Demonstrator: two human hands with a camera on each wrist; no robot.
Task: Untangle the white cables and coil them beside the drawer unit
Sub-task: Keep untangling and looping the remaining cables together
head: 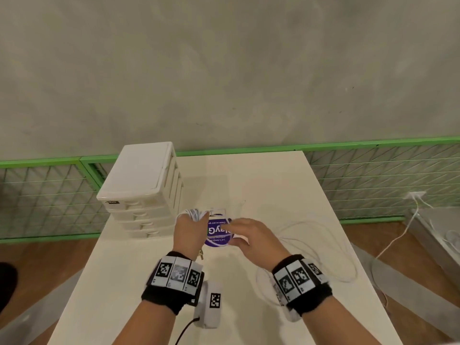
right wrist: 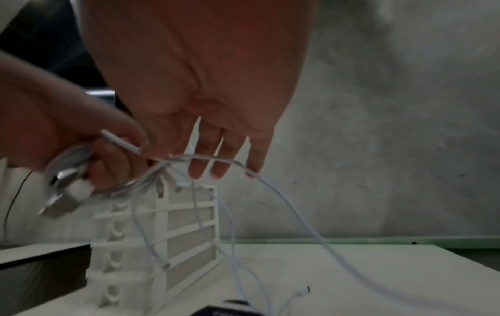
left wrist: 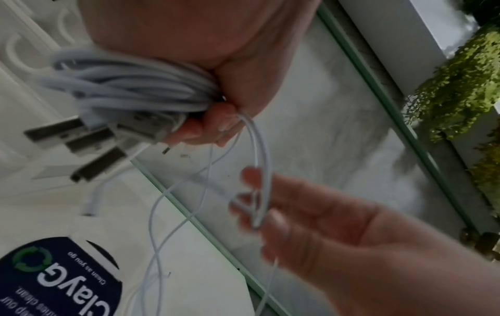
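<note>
White cables [left wrist: 127, 85] bundled in left hand [head: 188, 229]; USB plugs [left wrist: 81, 141] visible wrist-view only.

A pale cream table [head: 273, 185] carries a white drawer unit [head: 144, 185] at its left rear corner, a round purple sticker [head: 217, 234] near the middle, and loose loops of white cables [head: 321, 247] trailing over its right side.

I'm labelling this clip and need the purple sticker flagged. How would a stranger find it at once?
Start at the white drawer unit on the pale table. Just to its right, between the left hand and right hand, lies the round purple sticker. It is the table's only dark, printed thing; the cables are white.
</note>
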